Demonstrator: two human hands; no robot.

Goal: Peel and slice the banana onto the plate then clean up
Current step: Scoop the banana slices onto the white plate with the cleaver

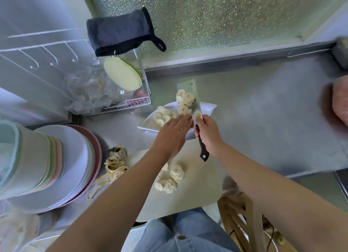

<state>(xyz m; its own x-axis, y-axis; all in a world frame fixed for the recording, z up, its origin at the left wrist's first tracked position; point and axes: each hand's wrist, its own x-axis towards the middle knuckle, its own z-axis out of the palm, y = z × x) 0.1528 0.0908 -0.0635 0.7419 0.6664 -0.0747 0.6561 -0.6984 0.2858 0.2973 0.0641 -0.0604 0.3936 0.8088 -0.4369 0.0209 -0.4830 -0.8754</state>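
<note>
Right hand (208, 133): closed around the black handle of the cleaver (195, 108), blade held flat and extended over the white plate (207, 108). Handle end projecting below the wrist.

Blade load: a batch of banana slices (185, 101) resting on the flat of the blade, above the plate.

Left hand (172, 134): flat and open, nothing gripped, fingertips (185, 118) set against the near end of the blade, beside the slices.

Plate contents: a second group of slices (163, 116) lying on the left part of the plate.

Cutting board (197, 191): pale, positioned at the counter edge, nearest the person. Third group of slices (172, 178) left on the board, partly hidden by the left forearm.

Banana peel (111, 167): lying opened out on the counter (263, 120), just left of the board, beside a stack of plates (71, 169).

Rear left: wire rack (131, 101) with a green lid (122, 73) and a dark mitt (122, 33) above.
</note>
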